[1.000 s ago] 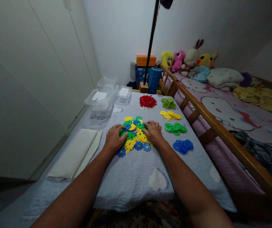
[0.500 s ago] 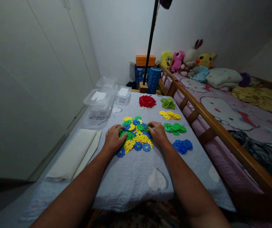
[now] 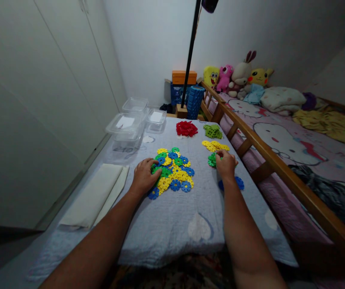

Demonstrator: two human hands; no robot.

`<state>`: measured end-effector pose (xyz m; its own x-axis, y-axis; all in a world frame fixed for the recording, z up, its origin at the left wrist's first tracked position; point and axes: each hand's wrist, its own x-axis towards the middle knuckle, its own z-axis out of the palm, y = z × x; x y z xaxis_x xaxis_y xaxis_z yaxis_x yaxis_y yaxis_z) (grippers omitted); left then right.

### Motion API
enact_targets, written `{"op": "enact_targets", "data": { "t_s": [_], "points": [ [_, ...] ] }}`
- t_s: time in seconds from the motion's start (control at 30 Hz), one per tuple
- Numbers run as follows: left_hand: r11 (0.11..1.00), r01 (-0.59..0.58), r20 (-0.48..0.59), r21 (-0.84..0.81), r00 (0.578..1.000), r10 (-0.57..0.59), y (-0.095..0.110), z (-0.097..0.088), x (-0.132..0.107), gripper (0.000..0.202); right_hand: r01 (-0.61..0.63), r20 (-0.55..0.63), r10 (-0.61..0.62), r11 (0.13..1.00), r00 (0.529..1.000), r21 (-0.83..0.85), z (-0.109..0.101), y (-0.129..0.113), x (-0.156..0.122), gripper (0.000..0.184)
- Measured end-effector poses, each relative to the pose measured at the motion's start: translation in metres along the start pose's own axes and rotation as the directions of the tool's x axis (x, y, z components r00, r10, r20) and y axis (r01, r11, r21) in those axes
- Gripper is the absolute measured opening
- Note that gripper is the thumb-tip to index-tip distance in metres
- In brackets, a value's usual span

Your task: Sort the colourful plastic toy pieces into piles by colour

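Dim, soft light leaves corners dark, with wide-angle stretching toward the edges.

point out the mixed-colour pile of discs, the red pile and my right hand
Mixed-colour pile [image 3: 176,173]: head view, on yellow discs near its middle.
Red pile [image 3: 186,129]: head view, on its middle.
Right hand [image 3: 227,164]: head view, on the back of the hand.

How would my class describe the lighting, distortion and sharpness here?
Head view: dim, uneven light, the wall paler, the lower left corner nearly black; head view: the wardrobe's door seams slant, perhaps from wide-angle distortion; head view: slots show on the heaped flower-shaped discs, but dark marks low on the clear plastic container are too soft to read.
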<state>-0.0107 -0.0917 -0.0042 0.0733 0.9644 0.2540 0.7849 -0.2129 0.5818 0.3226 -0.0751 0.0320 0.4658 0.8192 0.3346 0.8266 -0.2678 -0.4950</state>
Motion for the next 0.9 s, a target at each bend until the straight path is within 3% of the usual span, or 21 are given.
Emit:
{"op": "enact_targets", "data": {
  "t_s": [0.37,0.7,0.8,0.9],
  "points": [
    [1.000,-0.005,0.014,0.006,1.000,0.005,0.001,-0.001,0.001,0.034,-0.048,0.041,0.054,0.987,0.998,-0.153,0.004,0.004,0.000,0.028],
    [1.000,-0.023,0.020,0.012,1.000,0.023,-0.002,0.000,0.000,0.035,-0.019,-0.001,0.019,0.985,1.000,-0.169,0.012,0.009,-0.001,0.028],
    [1.000,-0.024,0.008,0.014,1.000,0.024,-0.002,0.001,0.000,0.034,0.061,0.009,-0.061,0.989,0.998,-0.131,0.013,-0.002,-0.008,0.029],
    [1.000,-0.021,0.006,0.013,1.000,0.021,-0.002,0.001,0.000,0.033,0.234,0.071,-0.232,0.972,0.970,-0.029,0.018,-0.021,-0.021,0.028]
  ]
}}
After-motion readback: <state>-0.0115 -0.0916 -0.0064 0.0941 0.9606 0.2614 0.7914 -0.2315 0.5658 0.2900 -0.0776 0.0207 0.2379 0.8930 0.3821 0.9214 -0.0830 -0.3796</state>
